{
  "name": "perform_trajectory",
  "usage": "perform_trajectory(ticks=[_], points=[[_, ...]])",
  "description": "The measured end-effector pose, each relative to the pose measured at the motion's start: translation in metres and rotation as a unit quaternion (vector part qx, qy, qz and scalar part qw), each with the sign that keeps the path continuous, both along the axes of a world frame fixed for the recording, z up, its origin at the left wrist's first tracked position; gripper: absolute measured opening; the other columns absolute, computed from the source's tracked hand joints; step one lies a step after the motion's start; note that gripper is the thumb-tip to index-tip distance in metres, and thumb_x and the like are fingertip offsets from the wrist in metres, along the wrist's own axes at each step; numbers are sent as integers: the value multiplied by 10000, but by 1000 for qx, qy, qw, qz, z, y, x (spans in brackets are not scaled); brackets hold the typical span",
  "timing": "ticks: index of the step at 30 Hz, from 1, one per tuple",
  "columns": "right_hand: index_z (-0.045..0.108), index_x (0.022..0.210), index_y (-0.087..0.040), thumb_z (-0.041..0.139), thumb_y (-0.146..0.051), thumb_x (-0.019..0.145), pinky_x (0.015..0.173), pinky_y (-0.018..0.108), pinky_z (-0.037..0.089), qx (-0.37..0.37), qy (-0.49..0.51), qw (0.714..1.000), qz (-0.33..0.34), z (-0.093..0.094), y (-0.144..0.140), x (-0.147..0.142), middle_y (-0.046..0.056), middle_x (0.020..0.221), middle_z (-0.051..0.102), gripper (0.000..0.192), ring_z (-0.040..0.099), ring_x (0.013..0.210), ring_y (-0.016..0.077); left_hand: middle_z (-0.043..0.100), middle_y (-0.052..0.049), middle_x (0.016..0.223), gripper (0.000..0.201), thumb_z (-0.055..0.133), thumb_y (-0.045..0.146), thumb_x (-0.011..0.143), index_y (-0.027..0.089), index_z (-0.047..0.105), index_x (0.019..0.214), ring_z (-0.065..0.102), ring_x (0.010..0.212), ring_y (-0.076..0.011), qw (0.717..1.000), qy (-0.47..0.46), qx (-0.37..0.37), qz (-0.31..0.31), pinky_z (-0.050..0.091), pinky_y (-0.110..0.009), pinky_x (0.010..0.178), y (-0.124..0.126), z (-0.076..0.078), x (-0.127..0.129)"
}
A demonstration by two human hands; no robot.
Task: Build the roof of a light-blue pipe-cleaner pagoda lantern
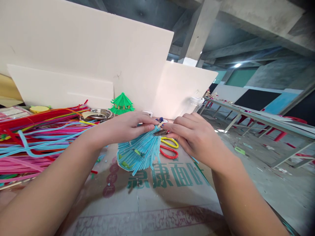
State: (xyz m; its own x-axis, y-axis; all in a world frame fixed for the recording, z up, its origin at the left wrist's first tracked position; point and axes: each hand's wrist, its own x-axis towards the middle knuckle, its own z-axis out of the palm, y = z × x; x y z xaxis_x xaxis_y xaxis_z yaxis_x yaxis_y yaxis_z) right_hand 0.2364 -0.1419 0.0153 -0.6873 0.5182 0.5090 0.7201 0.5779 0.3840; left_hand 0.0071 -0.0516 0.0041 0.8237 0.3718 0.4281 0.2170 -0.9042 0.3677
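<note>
My left hand is closed on the top of a light blue pipe-cleaner craft. Its fuzzy strands fan downward like a cone, with green patches showing at the lower left. At its tip, a short pale stick and a small dark blue bit poke out between my hands. My right hand is closed around a dark metal-tipped tool, whose pointed end lies against the upper strands. The palm hides the rest of the tool, so its kind is unclear. Just below are scissors with one yellow and one red handle loop.
Bundles of coloured pipe cleaners cover the left side. Behind them are a metal bowl and a green pipe-cleaner tree. White boards stand at the back, near a clear jar. A long table stands at right.
</note>
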Motion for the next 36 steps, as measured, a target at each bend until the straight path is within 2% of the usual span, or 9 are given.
perform_trajectory(ticks=[6,13,20,26,36], points=[[648,1159,-164,486,-300,1002,725,341,349,16,-12,1000,-13,0,-2,-1,71,889,665,264,539,796,195,675,-32,1230,328,446,333,1000,250,669,1226,593,1156,-184,1000,-4,5,-3,434,-279,967,0,0,0],[653,1140,-166,476,-290,1007,732,337,358,-6,2,1000,2,0,0,-2,74,886,684,254,556,789,188,676,-36,1229,326,452,323,995,254,668,1228,596,1145,-181,1000,-4,-1,-5,436,-294,975,-1,0,0],[650,1137,-162,469,-284,1007,731,338,371,3,0,1000,9,-1,0,0,77,870,680,253,568,798,196,679,-34,1227,330,453,337,994,257,671,1228,590,1164,-188,1000,-1,-4,-5,431,-297,988,-1,0,-1],[640,1170,-161,485,-289,999,770,348,392,-18,19,1000,9,-1,0,1,81,922,671,263,563,838,200,674,-40,1233,330,453,331,997,228,672,1222,583,1179,-180,1000,-2,-10,-10,417,-284,1009,0,0,-2],[651,1149,-161,492,-294,998,757,346,379,-9,5,1000,-2,-1,1,-2,76,908,673,257,552,815,195,681,-46,1200,330,453,320,998,231,668,1232,594,1149,-186,1000,-4,2,-7,432,-295,982,0,0,-1]])
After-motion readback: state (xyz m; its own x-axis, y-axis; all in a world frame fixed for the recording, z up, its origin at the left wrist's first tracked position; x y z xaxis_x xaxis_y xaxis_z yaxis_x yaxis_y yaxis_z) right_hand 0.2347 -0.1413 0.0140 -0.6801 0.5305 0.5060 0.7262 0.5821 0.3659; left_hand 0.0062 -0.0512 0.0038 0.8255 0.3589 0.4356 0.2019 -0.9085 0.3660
